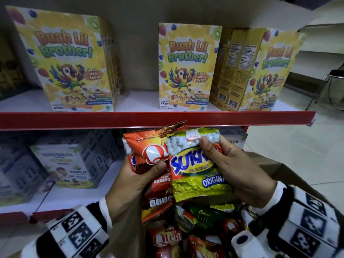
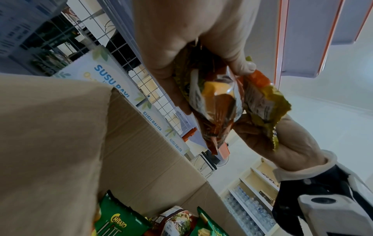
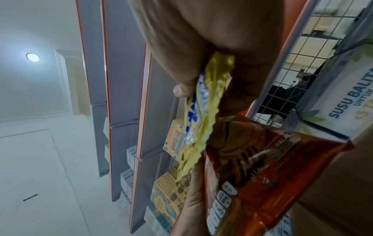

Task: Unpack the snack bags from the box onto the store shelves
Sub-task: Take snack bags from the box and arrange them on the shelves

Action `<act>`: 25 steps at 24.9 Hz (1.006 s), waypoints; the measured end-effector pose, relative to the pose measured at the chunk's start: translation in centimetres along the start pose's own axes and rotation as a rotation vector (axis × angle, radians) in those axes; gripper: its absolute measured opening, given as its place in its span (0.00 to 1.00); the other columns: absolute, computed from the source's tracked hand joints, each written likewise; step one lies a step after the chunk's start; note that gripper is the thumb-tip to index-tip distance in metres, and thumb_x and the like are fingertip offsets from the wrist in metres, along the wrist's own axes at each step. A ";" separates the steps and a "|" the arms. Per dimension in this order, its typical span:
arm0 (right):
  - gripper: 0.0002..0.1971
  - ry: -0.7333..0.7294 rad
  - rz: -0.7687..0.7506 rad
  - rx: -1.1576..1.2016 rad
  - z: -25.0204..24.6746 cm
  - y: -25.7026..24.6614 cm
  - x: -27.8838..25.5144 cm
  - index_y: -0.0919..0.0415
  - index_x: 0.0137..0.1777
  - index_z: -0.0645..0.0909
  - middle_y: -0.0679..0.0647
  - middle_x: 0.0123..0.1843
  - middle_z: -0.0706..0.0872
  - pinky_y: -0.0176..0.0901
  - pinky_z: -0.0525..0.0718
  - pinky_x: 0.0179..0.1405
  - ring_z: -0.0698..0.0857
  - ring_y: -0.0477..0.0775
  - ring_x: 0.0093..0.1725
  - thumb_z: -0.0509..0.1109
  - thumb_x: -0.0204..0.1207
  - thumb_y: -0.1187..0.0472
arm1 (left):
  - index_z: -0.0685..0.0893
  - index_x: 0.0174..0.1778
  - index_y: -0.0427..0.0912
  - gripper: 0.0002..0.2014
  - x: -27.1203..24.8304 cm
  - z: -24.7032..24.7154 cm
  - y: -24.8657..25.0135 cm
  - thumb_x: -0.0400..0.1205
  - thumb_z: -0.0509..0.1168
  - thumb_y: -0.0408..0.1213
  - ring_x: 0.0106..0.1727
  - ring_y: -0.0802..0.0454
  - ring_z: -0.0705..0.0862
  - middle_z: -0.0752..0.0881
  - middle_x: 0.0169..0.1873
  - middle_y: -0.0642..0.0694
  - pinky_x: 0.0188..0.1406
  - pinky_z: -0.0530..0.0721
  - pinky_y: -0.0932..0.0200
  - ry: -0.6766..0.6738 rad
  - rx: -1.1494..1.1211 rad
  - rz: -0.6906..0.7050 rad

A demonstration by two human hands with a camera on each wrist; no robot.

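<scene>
Gripping a red Qtela bag [image 1: 149, 155] in my left hand [image 1: 134, 183] and a Sukro bag [image 1: 193, 164] in my right hand [image 1: 240, 174], I judge the unpacking barely begun: the cardboard box [image 1: 279, 170] remains full of snack bags, none visibly shelved.

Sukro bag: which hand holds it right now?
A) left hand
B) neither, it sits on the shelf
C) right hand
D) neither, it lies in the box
C: the right hand pinches the green Sukro bag near its top, while the left hand grips the orange Qtela bag.
</scene>
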State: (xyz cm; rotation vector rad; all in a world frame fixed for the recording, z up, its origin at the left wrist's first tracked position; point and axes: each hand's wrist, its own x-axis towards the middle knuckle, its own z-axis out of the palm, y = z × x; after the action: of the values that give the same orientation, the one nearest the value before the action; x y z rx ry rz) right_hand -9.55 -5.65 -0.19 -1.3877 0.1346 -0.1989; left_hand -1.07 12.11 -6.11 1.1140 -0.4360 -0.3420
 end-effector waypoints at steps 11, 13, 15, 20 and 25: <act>0.13 -0.002 0.160 0.138 -0.2 1.7 0.4 0.62 0.43 0.89 0.65 0.43 0.91 0.50 0.90 0.39 0.91 0.57 0.35 0.80 0.57 0.61 | 0.76 0.65 0.46 0.54 -0.4 0.2 0.8 0.41 0.83 0.60 0.50 0.50 0.91 0.91 0.52 0.47 0.39 0.89 0.61 -0.118 0.060 -0.078; 0.09 0.027 0.176 0.129 -0.3 1.8 0.5 0.60 0.38 0.90 0.65 0.40 0.91 0.48 0.90 0.34 0.91 0.57 0.33 0.80 0.57 0.61 | 0.71 0.74 0.50 0.60 -0.1 -0.3 0.6 0.44 0.77 0.71 0.60 0.46 0.87 0.86 0.63 0.46 0.51 0.89 0.50 -0.075 0.082 -0.150; 0.10 0.080 0.157 0.130 -0.7 1.7 0.8 0.60 0.40 0.90 0.65 0.40 0.92 0.48 0.90 0.33 0.91 0.57 0.32 0.80 0.57 0.60 | 0.66 0.79 0.52 0.66 0.3 -0.9 0.7 0.43 0.70 0.79 0.70 0.42 0.80 0.78 0.73 0.45 0.58 0.86 0.41 0.018 0.079 -0.217; 0.21 0.159 0.075 0.134 -1.5 1.1 1.5 0.62 0.50 0.88 0.64 0.44 0.92 0.54 0.90 0.39 0.91 0.58 0.35 0.80 0.56 0.57 | 0.81 0.64 0.51 0.52 0.8 -0.9 1.0 0.43 0.78 0.72 0.54 0.46 0.89 0.89 0.57 0.46 0.30 0.88 0.57 0.094 0.078 -0.110; 0.14 0.170 -0.142 0.124 -1.3 -1.0 2.4 0.58 0.47 0.89 0.61 0.43 0.92 0.47 0.89 0.31 0.92 0.56 0.36 0.79 0.60 0.57 | 0.79 0.64 0.46 0.44 1.9 1.5 2.0 0.51 0.84 0.51 0.54 0.46 0.90 0.90 0.54 0.44 0.41 0.90 0.55 -0.016 0.117 0.103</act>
State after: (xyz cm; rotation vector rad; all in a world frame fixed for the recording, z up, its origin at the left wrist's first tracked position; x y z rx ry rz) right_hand -7.57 -7.60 0.57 -1.2562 0.1621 -0.4369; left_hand -0.07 10.80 -3.44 1.1985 -0.5312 -0.2376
